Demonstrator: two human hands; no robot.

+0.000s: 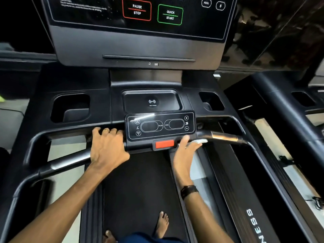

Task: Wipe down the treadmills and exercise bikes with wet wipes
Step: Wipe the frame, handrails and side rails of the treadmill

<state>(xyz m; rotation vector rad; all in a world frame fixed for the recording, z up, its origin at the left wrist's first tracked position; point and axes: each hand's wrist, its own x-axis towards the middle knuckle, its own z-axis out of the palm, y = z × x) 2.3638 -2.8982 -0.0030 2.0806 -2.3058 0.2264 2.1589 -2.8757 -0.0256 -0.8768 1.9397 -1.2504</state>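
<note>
I stand on a black treadmill, facing its console [140, 44]. My left hand [107, 146] grips the left front handlebar [70, 160] just beside the small control panel [160, 126]. My right hand [184, 155] reaches to the right handlebar [224, 137], holding a white wet wipe [199, 141] against the bar near the panel; its fingers are mostly hidden behind the palm. A red safety key [164, 143] sits below the panel, between my hands.
The upper screen shows a red pause/stop button [137, 9] and a green quick start button [170, 14]. Cup holders [70, 107] flank a phone tray [152, 101]. My bare feet [162, 223] stand on the belt. Another treadmill's rail [287, 109] lies to the right.
</note>
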